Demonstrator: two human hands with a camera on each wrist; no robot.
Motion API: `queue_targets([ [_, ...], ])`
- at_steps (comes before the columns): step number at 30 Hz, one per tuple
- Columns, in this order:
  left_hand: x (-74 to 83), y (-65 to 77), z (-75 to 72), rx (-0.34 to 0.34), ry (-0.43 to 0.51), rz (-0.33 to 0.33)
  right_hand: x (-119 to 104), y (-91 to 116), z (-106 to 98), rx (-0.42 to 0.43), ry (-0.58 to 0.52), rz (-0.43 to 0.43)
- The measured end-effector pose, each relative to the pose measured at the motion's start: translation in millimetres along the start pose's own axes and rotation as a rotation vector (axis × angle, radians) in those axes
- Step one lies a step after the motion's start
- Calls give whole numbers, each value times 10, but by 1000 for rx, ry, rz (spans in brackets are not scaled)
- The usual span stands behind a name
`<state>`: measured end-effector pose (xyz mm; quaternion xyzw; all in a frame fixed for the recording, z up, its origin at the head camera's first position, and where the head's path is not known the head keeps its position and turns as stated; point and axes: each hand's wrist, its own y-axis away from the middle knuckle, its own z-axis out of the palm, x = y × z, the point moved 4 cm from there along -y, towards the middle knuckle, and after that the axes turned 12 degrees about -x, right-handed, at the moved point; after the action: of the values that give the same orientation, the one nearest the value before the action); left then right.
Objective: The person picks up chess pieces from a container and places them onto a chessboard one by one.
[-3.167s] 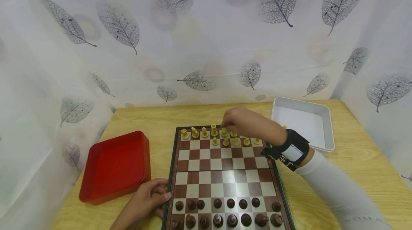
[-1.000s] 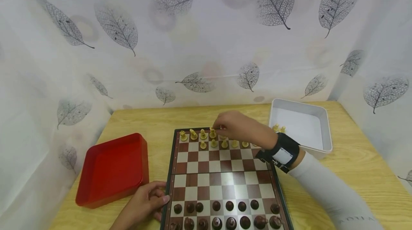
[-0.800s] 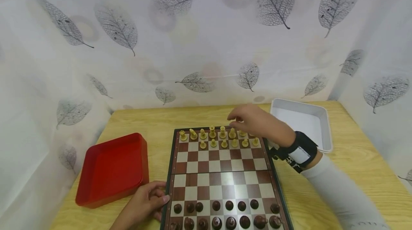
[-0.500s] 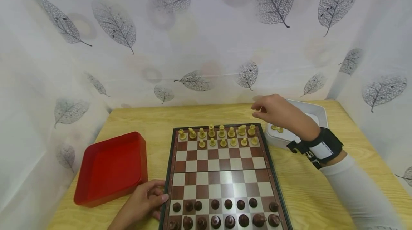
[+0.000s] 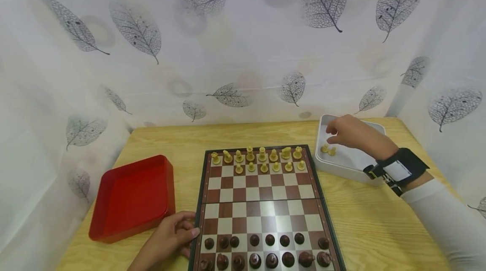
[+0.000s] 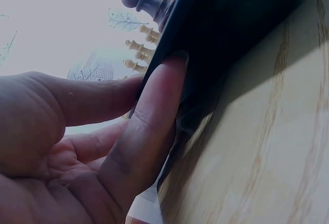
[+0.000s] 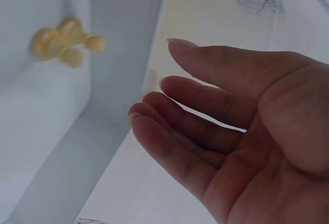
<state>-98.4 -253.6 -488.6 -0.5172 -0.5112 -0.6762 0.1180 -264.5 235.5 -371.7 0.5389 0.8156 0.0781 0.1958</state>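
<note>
Beside the board's left edge, my left hand (image 5: 171,235) grips the chessboard (image 5: 262,210); in the left wrist view the thumb and a finger (image 6: 154,106) pinch its dark rim. Over the white box (image 5: 351,174) at the right is my right hand (image 5: 349,132), fingers loosely bent and apart, holding nothing. Two yellow pawns (image 7: 59,44) lie together inside that box, just below the fingertips. Yellow pieces (image 5: 262,154) fill the board's far row, with several yellow pawns (image 5: 263,168) in front of them. Dark brown pieces (image 5: 271,260) and dark pawns (image 5: 270,240) stand along the near side.
A red box (image 5: 133,199) with nothing visible inside sits left of the board. The wooden table (image 5: 372,216) ends at the back against a leaf-patterned curtain (image 5: 243,52).
One more yellow pawn now stands at the left of the pawn row. My right hand has left the far row and moved right, over the white box. The left hand stays at the board's edge.
</note>
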Motion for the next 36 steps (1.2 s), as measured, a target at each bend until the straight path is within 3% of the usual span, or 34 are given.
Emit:
queue_targets([
  [8,-27,13,-4,-15,-13,8,220,-120,239,-143,5,36],
  [12,-30,12,-3,-22,-8,14,255,-150,309,-176,-24,47],
  [25,27,27,-4,-10,-2,0,259,-151,337,-126,-11,-16],
  [31,13,20,-1,-15,1,4,235,-87,214,-129,7,-7],
  [36,13,15,-4,-17,2,13,197,-42,68,-81,10,-20],
])
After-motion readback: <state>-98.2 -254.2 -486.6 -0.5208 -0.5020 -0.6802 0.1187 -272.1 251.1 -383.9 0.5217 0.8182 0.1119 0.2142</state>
